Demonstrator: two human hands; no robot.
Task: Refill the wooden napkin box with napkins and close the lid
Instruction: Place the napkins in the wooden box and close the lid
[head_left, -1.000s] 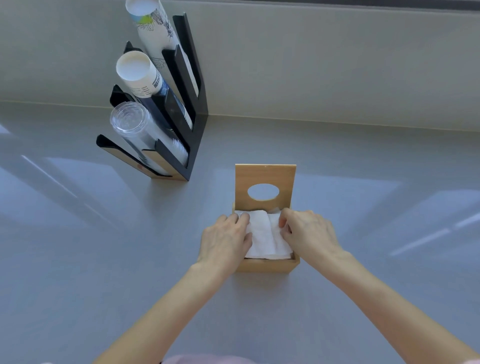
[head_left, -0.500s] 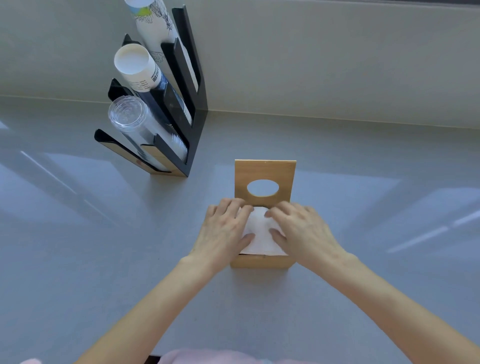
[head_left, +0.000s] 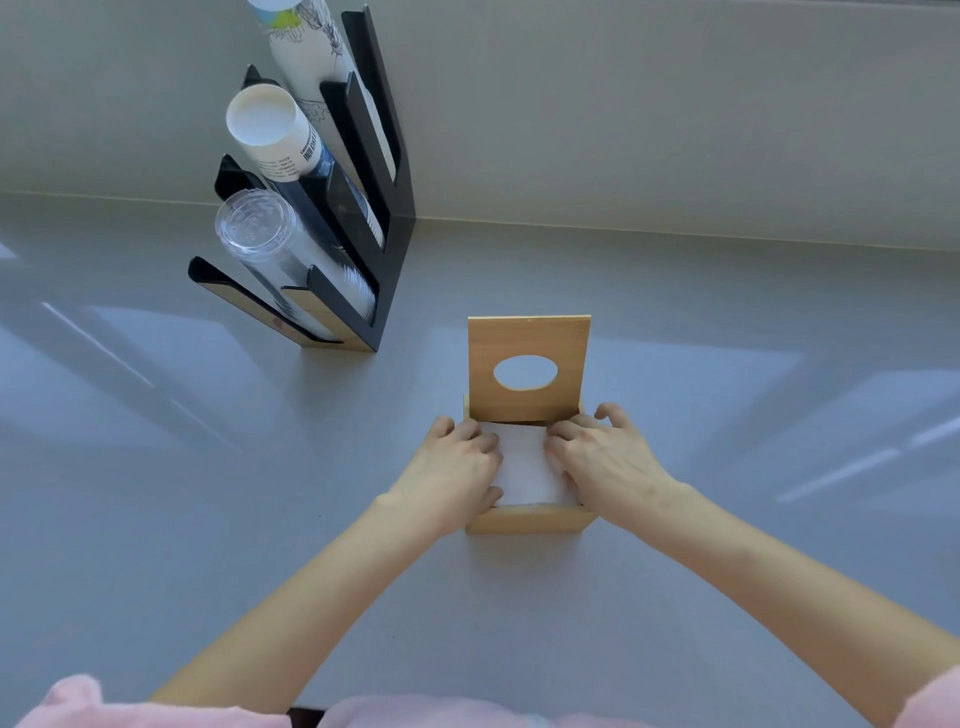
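A small wooden napkin box (head_left: 530, 519) sits on the grey counter in the middle of the view. Its lid (head_left: 529, 332), with an oval hole, stands upright at the back edge. A stack of white napkins (head_left: 524, 467) lies flat inside the box. My left hand (head_left: 452, 473) rests on the left side of the stack, fingers curled down onto it. My right hand (head_left: 602, 457) presses on the right side, fingertips near the back right corner of the box. Neither hand grips anything.
A black tiered cup holder (head_left: 363, 234) stands at the back left, holding paper cup stacks (head_left: 270, 135) and a clear plastic cup stack (head_left: 270, 244). A pale wall runs along the back of the grey counter (head_left: 727, 338).
The napkins looked crumpled and raised a second ago; now they lie flat inside the box. Both hands have shifted outward to the sides of the stack.
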